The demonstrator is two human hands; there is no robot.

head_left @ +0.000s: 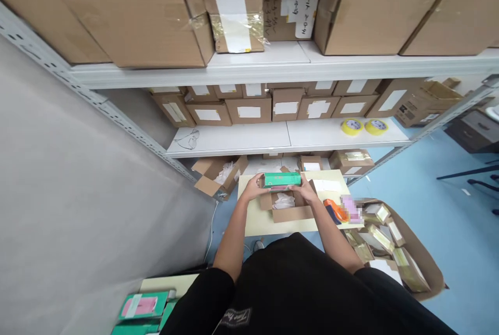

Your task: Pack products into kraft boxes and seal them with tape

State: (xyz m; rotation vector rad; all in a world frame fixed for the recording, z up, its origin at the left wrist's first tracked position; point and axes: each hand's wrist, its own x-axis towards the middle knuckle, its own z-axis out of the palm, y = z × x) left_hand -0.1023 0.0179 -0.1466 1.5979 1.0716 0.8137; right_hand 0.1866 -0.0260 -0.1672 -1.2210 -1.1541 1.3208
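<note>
Between my two hands is a green box (281, 179) with a pink patch on its lower side. My left hand (253, 188) grips its left end, and my right hand (306, 189) grips the right end. Just below it, an open cardboard carton (290, 214) with crumpled white paper (284, 201) inside stands on a pale yellow table (257, 226). To the right of my right hand lie an orange tape dispenser (336, 210) and a blurred pink item (352, 209).
A large carton (424, 267) full of taped parcels stands at the right. Ahead, a white shelf (249, 137) bears several boxes and two yellow tape rolls (351, 127). Another open carton (218, 174) sits left of the table. More green boxes (142, 306) lie at lower left.
</note>
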